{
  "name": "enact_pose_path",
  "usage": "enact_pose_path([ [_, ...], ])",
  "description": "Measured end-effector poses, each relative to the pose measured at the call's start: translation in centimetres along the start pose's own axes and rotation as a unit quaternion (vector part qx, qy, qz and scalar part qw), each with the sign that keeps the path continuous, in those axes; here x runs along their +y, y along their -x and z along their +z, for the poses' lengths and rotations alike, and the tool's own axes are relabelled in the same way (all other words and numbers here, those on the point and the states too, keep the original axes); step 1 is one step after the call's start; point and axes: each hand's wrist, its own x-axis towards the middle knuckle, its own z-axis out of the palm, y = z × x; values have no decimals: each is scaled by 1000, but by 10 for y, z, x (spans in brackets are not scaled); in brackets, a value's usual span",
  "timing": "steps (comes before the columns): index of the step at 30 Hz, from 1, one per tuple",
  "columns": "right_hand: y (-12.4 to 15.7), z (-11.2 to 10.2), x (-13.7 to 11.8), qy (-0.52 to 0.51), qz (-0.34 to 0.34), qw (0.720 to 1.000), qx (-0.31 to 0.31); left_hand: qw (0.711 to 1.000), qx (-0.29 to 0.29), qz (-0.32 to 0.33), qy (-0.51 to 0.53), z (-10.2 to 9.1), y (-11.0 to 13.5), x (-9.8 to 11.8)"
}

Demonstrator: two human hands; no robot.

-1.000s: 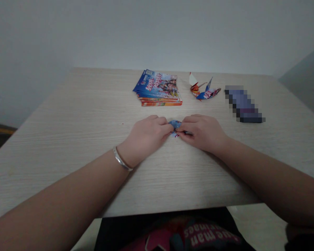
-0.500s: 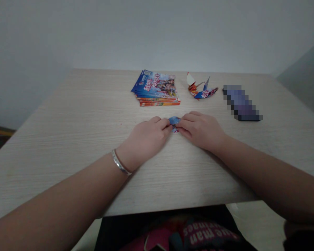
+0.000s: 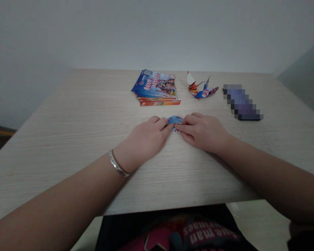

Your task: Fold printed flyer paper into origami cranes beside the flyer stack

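One pale bench (image 3: pixel 68 139), some fiddly paper folding on it

Dark shirt (image 3: pixel 204 234) at the near edge has upside-down pink letters, I can make out "man" and not much more. Left hand (image 3: pixel 149 139) and right hand (image 3: pixel 206 131) each have a pinching grip on the same bit of paper (below). Flyer stack (image 3: pixel 157 87) behind them: blue top sheet, QR code, Chinese-looking title I won't try to read. Pixelated phone (image 3: pixel 243 103) off to the right, no brand visible. Orange paper bird (image 3: pixel 193 88) and blue paper bird (image 3: pixel 205 93) sit together. Smallest: blue paper (image 3: pixel 174 119) between the fingertips. Looks like a crease being pressed; I'd guess the next move calls for even pressure, edges lined up.
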Motion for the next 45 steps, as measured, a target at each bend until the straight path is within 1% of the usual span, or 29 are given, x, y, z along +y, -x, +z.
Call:
enact_pose_path([
  [3,0,3,3,0,-10,1000,10,1000,-2,12,-3,2,1,-1],
  [7,-1,4,8,-2,-13,1000,8,1000,-7,0,-3,0,1,0],
  [11,0,2,13,-2,-15,1000,0,999,-34,-7,16,-5,2,1],
  [17,6,2,22,-21,-35,999,6,995,-82,-40,28,-12,0,2],
  [22,7,0,29,-39,-58,998,10,994,-95,-46,18,-15,2,2],
  [29,7,1,38,-83,-80,993,-1,997,-75,-33,4,-13,0,3],
  [33,9,7,43,-113,-72,991,0,999,-52,-6,9,-8,0,1],
  [36,10,10,44,-140,-70,988,11,1000,-23,-16,5,-7,1,0],
  [39,7,9,36,-170,-89,981,10,998,-2,-56,1,-9,1,1],
  [41,4,7,26,-211,-99,973,7,997,5,-79,2,-10,1,2],
  [45,1,3,8,-268,-92,959,11,995,26,-99,13,-9,1,3],
])
